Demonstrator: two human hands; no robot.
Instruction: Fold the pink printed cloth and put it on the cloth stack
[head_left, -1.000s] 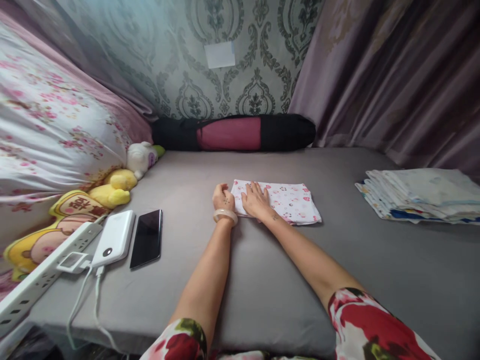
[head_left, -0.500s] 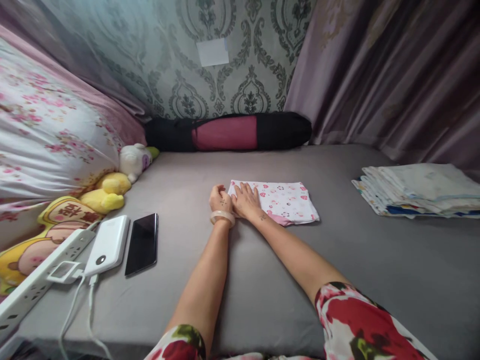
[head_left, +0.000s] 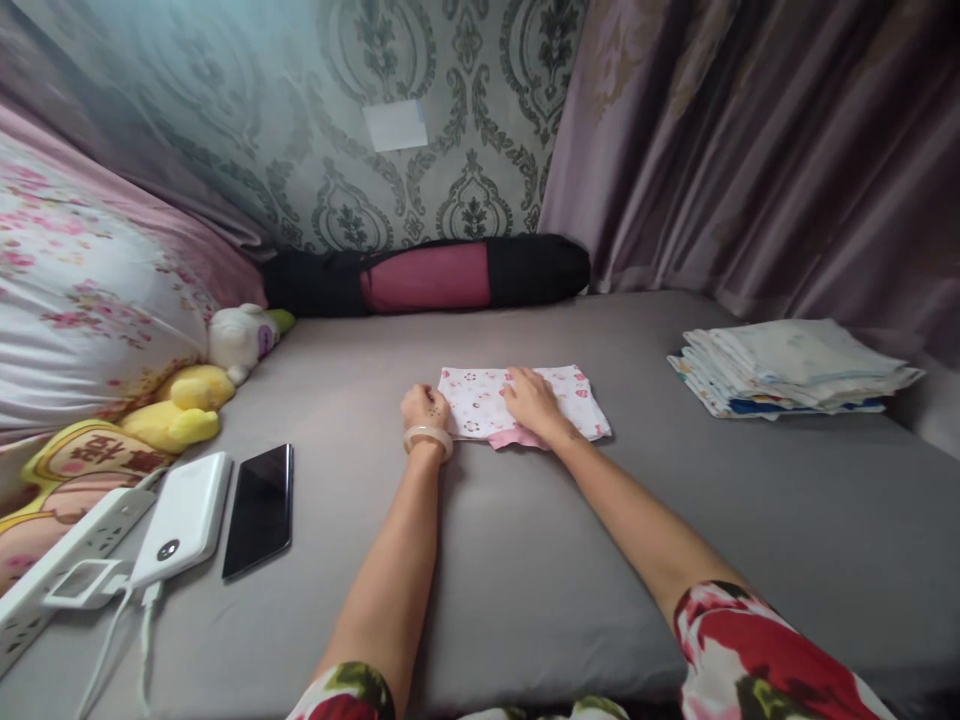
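Note:
A white cloth (head_left: 480,402) printed with pink and red figures lies folded into a rectangle on the grey sheet. Part of its plain pink underside (head_left: 514,438) sticks out along the near edge. My left hand (head_left: 426,408), with a pale bangle at the wrist, is curled closed at the cloth's left edge, and its fingertips are partly hidden. Flat on top, right of the cloth's middle, rests my right hand (head_left: 534,402) with its fingers stretched out.
At the right lies a stack of folded cloths (head_left: 795,370). A phone (head_left: 259,510), a white power bank (head_left: 184,520) with cables and a power strip (head_left: 75,560) are at the left, beside plush toys (head_left: 240,340). A black and maroon long bag (head_left: 427,277) lies along the wall.
My right hand has slid rightward across the cloth, away from my left hand, which stays at the left edge. The whole view has shifted slightly.

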